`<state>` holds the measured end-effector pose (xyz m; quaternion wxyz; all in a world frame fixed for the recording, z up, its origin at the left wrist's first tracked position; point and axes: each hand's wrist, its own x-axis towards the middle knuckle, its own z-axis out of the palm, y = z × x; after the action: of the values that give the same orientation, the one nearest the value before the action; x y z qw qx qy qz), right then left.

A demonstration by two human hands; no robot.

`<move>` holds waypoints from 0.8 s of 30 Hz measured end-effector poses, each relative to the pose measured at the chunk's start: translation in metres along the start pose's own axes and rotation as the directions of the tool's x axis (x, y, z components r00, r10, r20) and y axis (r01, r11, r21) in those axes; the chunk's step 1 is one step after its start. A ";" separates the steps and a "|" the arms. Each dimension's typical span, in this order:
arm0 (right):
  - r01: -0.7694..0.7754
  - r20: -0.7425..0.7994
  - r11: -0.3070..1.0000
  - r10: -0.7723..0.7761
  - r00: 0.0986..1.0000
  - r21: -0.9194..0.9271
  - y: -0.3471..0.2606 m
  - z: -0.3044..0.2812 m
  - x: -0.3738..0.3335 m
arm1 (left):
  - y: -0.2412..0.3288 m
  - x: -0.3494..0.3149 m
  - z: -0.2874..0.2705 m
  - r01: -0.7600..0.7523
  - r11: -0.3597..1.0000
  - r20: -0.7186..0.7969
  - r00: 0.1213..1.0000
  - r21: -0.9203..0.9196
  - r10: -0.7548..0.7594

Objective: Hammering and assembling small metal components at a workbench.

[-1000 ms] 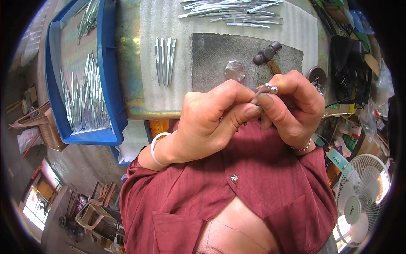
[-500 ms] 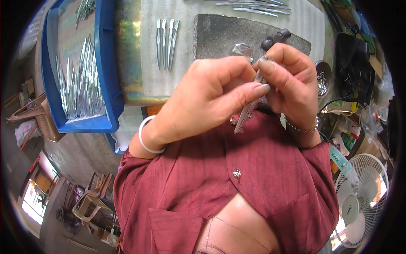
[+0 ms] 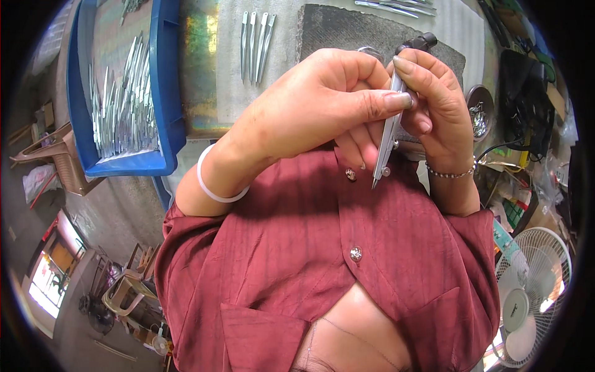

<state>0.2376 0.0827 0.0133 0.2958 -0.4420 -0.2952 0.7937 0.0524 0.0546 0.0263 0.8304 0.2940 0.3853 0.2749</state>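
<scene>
head view, looking straight down: both hands are up close to the chest, pinched together on one slim pair of metal tweezers (image 3: 389, 133). the left hand (image 3: 310, 108) clamps the upper part with thumb and forefinger, the right hand (image 3: 434, 102) closes round it from the other side, thumb pressed near the top. the tweezers hang nearly upright, pointed tip down over the red shirt (image 3: 347, 260), with what looks like a small bead or rivet beside the tip, though the view is too blurred there to be sure.

behind the hands on the surface (image 3: 285, 56): a dark grey pad (image 3: 347, 31), a small hammer (image 3: 418, 43) peeking over the fingers, four finished tweezers in a row (image 3: 256, 43), more tweezers at the top edge (image 3: 396, 7). left, a blue tray (image 3: 167, 80) full of metal blanks (image 3: 118, 105). right, a small round dish (image 3: 480, 115) of little parts, and a white fan (image 3: 536, 285) low down.

to do this well, i'd judge: keep the grip high and steady, let the tip stay free, sight along both blades so they meet evenly, and apply gentle pressure only, since thin metal bends fast.
</scene>
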 end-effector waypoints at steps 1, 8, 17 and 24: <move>-0.008 -0.009 1.000 0.009 1.000 0.015 0.000 0.000 0.000 | -0.001 0.001 -0.001 -0.009 1.000 0.006 1.000 -0.012 0.009; 0.046 -0.005 0.997 -0.046 0.999 0.068 0.009 -0.003 -0.002 | -0.004 0.007 -0.003 -0.014 0.999 0.055 0.998 -0.052 0.017; 0.074 -0.022 0.987 -0.071 0.997 0.143 0.013 -0.004 -0.004 | -0.004 0.015 -0.008 0.014 0.992 0.141 0.990 -0.125 0.004; 0.142 -0.052 0.986 -0.138 0.989 0.086 0.012 0.000 -0.007 | -0.002 0.015 -0.003 0.001 0.999 0.080 0.997 -0.046 0.003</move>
<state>0.2383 0.0699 0.0086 0.3770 -0.4243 -0.2828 0.7732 0.0583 0.0645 0.0162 0.8515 0.2856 0.3453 0.2722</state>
